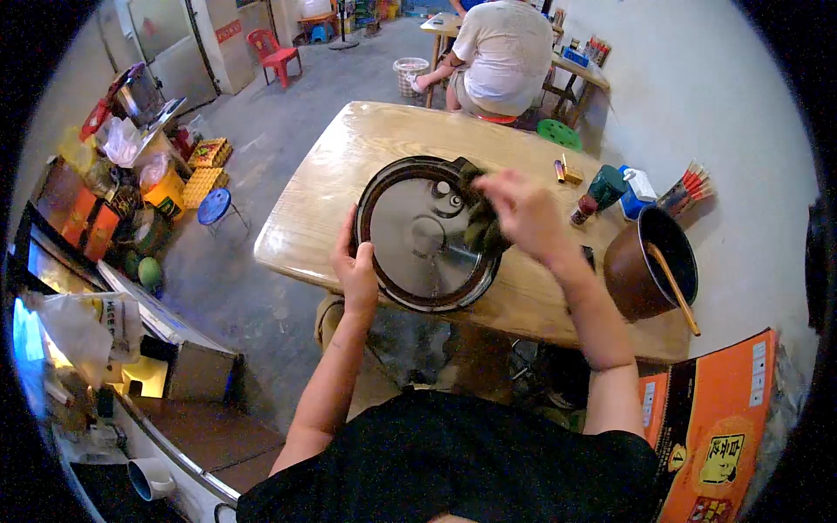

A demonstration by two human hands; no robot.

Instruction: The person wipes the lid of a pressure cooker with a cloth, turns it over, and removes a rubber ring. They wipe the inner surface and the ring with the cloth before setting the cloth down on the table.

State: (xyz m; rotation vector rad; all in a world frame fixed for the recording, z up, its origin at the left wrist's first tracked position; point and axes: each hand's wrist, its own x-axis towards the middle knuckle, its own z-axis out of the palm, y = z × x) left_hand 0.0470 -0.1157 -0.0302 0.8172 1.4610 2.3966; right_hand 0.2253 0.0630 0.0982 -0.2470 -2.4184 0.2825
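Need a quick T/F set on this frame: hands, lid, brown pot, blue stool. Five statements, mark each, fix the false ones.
1. The left hand grips the edge of the round lid. True.
2. The right hand is bare of anything. False: it holds a dark cloth at the lid's edge.
3. The brown pot stands on the wooden table. True.
4. A wooden stick crosses the pot's rim. True.
5. The blue stool sits on top of the table. False: it stands on the floor.
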